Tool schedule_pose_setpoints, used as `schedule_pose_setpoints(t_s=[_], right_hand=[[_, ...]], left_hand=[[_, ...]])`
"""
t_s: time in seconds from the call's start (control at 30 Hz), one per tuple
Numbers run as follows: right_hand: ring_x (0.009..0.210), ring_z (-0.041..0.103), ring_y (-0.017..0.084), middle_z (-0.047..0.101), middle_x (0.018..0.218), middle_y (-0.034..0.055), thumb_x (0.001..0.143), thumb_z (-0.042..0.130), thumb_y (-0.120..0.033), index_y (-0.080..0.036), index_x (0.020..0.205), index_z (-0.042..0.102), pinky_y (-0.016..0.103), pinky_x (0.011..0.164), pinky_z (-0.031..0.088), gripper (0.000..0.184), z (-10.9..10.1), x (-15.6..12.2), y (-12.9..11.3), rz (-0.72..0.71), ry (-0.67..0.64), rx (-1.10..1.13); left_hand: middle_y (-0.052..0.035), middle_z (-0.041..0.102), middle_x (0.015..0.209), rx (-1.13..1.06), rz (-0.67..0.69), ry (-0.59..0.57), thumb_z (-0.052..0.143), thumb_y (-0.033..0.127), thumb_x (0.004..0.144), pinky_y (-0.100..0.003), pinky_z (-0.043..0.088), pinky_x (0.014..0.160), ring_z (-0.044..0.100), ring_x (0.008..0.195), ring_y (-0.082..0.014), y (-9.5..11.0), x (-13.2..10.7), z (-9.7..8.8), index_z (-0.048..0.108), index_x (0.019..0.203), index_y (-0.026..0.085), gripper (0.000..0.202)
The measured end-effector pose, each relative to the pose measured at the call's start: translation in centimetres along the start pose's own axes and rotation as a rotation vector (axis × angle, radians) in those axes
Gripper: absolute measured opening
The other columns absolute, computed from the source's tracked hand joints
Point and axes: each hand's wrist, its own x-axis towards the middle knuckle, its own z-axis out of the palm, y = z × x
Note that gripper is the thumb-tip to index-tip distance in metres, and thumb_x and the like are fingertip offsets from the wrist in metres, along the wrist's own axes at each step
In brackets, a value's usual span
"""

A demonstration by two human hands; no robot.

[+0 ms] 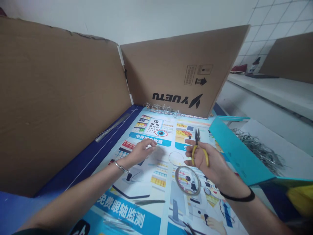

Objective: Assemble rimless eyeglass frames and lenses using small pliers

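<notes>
My left hand (143, 150) is over the printed sheet (160, 178), thumb and fingertips pressed together; anything between them is too small to make out. Yellow-handled scissors (196, 148) rest in my right hand (207, 161), blades pointing up and away, with the palm turned partly upward and the fingers loosely curled. Between and below the hands lies a coil of thin wire (177, 181) on the sheet. Just above it shows a thinner wire ring (176, 152). Short wire pieces (149, 202) lie nearer to me, with another blurred bunch (117, 223) at the lower edge.
Tall cardboard panels (61, 98) (176, 71) stand at the left and back. A tangle of wire bits (161, 107) lies along the back panel. Silver strips (110, 130) lie at left. A teal box (241, 153) at right holds a heap of cut wire (259, 151).
</notes>
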Motion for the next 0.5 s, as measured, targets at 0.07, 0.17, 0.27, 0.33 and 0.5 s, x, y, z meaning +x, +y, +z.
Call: schedule_pose_setpoints(t_s=[0.07,0.17,0.27,0.33,0.5], right_hand=[[0.060,0.051,0.014,0.053,0.071,0.0000,0.076,0.055,-0.036,-0.021,0.092,0.058,0.027,0.051,0.044,0.022,0.9,-0.5,0.9,0.039,-0.059,-0.036],[0.054,0.045,0.011,0.049,0.068,-0.0024,0.080,0.053,-0.036,-0.020,0.087,0.054,0.023,0.047,0.038,0.017,2.5,-1.6,2.7,0.021,-0.172,-0.151],[0.049,0.038,0.009,0.044,0.064,-0.0046,0.083,0.048,-0.037,-0.021,0.089,0.053,0.022,0.044,0.031,0.018,3.7,-2.5,4.1,-0.022,-0.171,-0.427],[0.051,0.037,0.009,0.040,0.062,-0.0055,0.083,0.050,-0.039,-0.021,0.083,0.052,0.022,0.046,0.031,0.018,4.2,-2.8,4.5,-0.113,-0.096,-0.611],[0.051,0.038,0.010,0.042,0.061,-0.0059,0.080,0.054,-0.040,-0.022,0.092,0.052,0.023,0.049,0.033,0.022,4.1,-3.0,4.6,-0.165,-0.062,-0.635]], left_hand=[[-0.0007,0.060,0.074,-0.137,-0.158,0.051,0.058,0.030,0.077,-0.027,0.042,0.067,0.053,0.069,-0.0142,0.8,-1.0,0.0,0.057,0.072,0.018,0.014],[0.0024,0.054,0.068,-0.365,-0.257,0.045,0.063,0.028,0.074,-0.023,0.036,0.061,0.047,0.062,-0.0100,1.8,-2.7,0.5,0.057,0.071,0.016,0.013],[0.0029,0.053,0.067,-0.544,-0.242,-0.029,0.065,0.029,0.074,-0.022,0.034,0.060,0.044,0.060,-0.0087,2.8,-4.2,1.2,0.058,0.073,0.015,0.015],[0.0026,0.052,0.066,-0.626,-0.245,-0.112,0.066,0.029,0.075,-0.022,0.035,0.061,0.044,0.061,-0.0087,3.3,-5.0,1.7,0.058,0.073,0.015,0.016],[0.0001,0.054,0.068,-0.738,-0.264,-0.255,0.068,0.032,0.074,-0.023,0.036,0.061,0.046,0.062,-0.0098,3.9,-6.2,2.4,0.058,0.076,0.015,0.020]])
